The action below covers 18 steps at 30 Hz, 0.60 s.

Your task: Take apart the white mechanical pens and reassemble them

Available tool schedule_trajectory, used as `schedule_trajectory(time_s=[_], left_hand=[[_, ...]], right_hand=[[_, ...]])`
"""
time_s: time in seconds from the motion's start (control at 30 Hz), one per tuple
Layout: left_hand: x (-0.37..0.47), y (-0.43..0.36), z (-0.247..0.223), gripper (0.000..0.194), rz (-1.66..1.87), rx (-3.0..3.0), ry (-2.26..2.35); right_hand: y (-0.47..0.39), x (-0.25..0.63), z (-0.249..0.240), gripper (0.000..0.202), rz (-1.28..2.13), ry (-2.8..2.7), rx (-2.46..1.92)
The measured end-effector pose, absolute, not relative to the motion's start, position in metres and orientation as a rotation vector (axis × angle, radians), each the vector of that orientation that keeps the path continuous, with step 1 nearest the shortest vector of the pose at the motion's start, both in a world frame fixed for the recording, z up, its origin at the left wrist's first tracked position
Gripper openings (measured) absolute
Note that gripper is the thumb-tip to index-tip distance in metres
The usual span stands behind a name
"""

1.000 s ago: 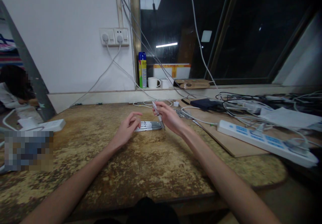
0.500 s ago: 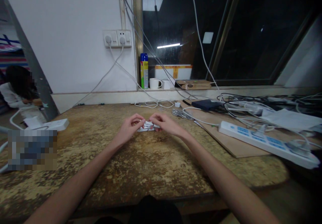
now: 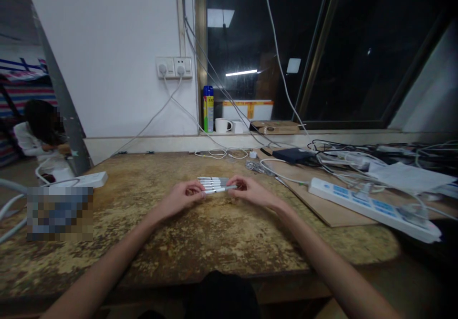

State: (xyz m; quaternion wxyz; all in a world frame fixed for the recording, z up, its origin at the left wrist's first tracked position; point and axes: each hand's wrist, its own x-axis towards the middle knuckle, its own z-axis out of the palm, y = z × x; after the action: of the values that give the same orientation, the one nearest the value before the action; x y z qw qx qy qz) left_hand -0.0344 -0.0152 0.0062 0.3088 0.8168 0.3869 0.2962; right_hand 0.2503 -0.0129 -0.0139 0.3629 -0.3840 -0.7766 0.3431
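Several white pens with grey ends (image 3: 213, 181) lie side by side across the middle of the worn wooden table (image 3: 214, 242). The nearest white pen (image 3: 216, 191) lies on the near side of this row, tilted slightly against it. My left hand (image 3: 183, 195) is closed, thumb and fingers pinching that pen's left end. At its grey right end, my right hand (image 3: 249, 189) grips the same pen between thumb and fingers. The fingers partly cover both ends of the row.
A white power strip (image 3: 372, 209) lies on a brown board (image 3: 322, 214) at right, among tangled cables. Another white strip (image 3: 95, 179) sits at the left edge. A spray can (image 3: 208, 111) and a mug (image 3: 222, 125) stand on the sill. A person (image 3: 39, 132) is at far left.
The pens were bunched between both hands; now they lie spread in a flat row. My hands have moved apart, holding the nearest pen by its ends. The camera view has shifted slightly.
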Motion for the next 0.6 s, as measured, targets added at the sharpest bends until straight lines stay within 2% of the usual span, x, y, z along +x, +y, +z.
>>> schedule_trajectory(time_s=[0.27, 0.6], left_hand=[[-0.041, -0.042, 0.003, 0.025, 0.608, 2.402, 1.017], [-0.043, -0.054, -0.002, 0.027, 0.602, 2.506, 1.073]], right_hand=[[-0.05, 0.255, -0.034, 0.019, 0.837, -2.146, -1.052], [-0.067, 0.256, -0.041, 0.017, 0.649, -2.094, -1.067]])
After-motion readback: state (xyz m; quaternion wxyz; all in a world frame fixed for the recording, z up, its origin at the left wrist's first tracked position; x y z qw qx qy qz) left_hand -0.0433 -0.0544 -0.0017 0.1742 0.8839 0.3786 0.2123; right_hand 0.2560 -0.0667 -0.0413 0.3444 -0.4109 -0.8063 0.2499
